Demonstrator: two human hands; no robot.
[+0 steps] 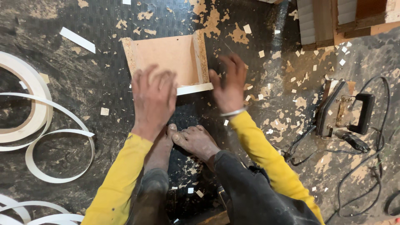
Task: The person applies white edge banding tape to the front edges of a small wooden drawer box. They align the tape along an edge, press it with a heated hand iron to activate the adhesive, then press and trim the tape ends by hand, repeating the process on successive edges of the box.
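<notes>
I see the box (166,62) on the floor (83,83) just past my feet (183,141), its white edge (193,88) running left to right, my left hand (153,100) flat on it, my right hand (229,83) beside it, fingers spread, holding nothing.

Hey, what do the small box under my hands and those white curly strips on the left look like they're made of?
Box: likely particleboard, since its cut edges look coarse and speckled; smooth matt tan faces, white front edge. White strips: thin flexible edge banding, probably plastic, as they coil loosely. Left hand rests on the box.
</notes>
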